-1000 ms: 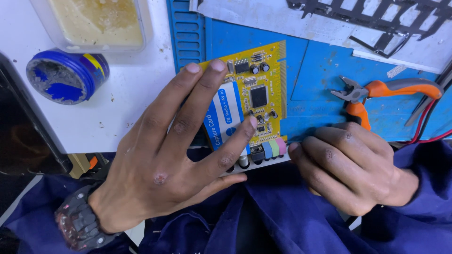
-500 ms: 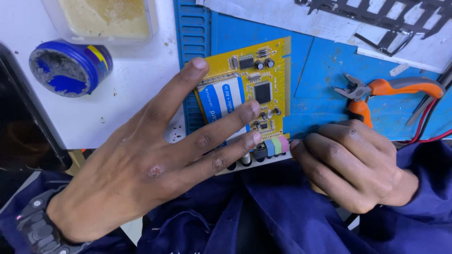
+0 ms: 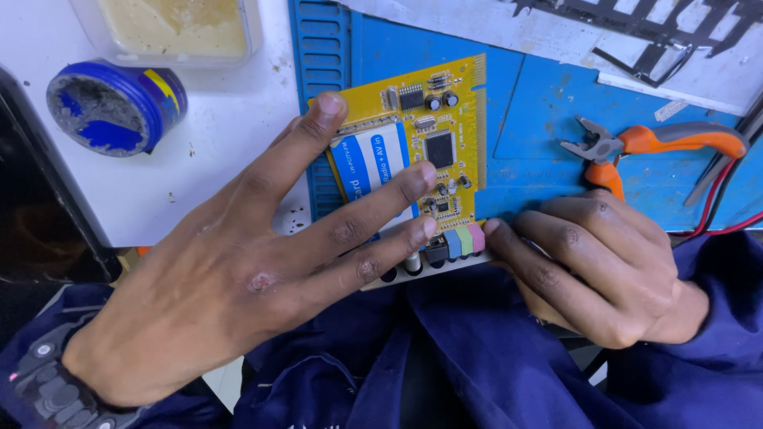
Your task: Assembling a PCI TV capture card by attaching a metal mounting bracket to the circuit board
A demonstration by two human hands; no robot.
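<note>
The left hand (image 3: pixel 238 278) lies spread on a yellow circuit board (image 3: pixel 421 151) while the right hand (image 3: pixel 592 262) grips its edge.

Saw left hand (image 3: pixel 238 286) flat, palm down, fingers (image 3: pixel 373 202) spread wide and stretched forward, nothing gripped. Index reached furthest, middle and ring ran alongside, tips a little apart. Left wrist sat low left, watch (image 3: pixel 48 389) strapped on, dark blue sleeve behind it. Right hand (image 3: pixel 592 266) was curled, knuckles up, fingers bent down and in, fingertips pointing left toward left hand's tips. Right forearm came in from right edge, same blue sleeve.
</note>
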